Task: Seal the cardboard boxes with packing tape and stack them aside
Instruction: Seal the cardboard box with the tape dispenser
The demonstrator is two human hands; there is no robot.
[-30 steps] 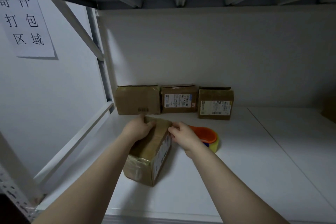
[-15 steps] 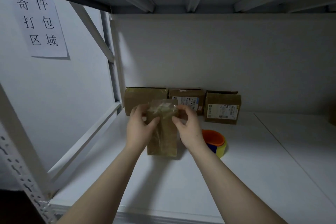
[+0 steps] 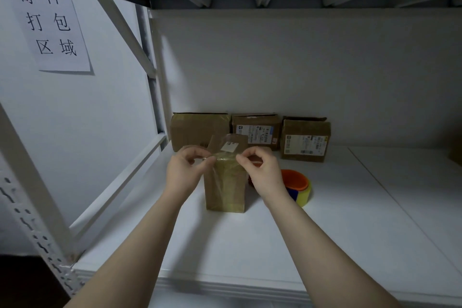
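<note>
A small brown cardboard box (image 3: 225, 190) stands on end on the white shelf (image 3: 250, 245), wrapped in glossy clear tape. My left hand (image 3: 186, 170) pinches the box's upper left edge with thumb and curled fingers. My right hand (image 3: 262, 172) pinches the upper right edge the same way. A top flap with a white label (image 3: 230, 147) sticks up behind my fingers. A tape roll (image 3: 298, 186) with an orange core and yellow rim lies just right of my right hand.
Three brown boxes line the back wall: a plain one (image 3: 197, 130) at left, a labelled one (image 3: 258, 130) in the middle, another labelled one (image 3: 306, 139) at right. White shelf posts and a diagonal brace (image 3: 125, 35) run along the left. A paper sign (image 3: 50, 22) hangs there.
The box went from lying flat to standing on end. Both hands moved from its sides up to its top edge, now pinching there.
</note>
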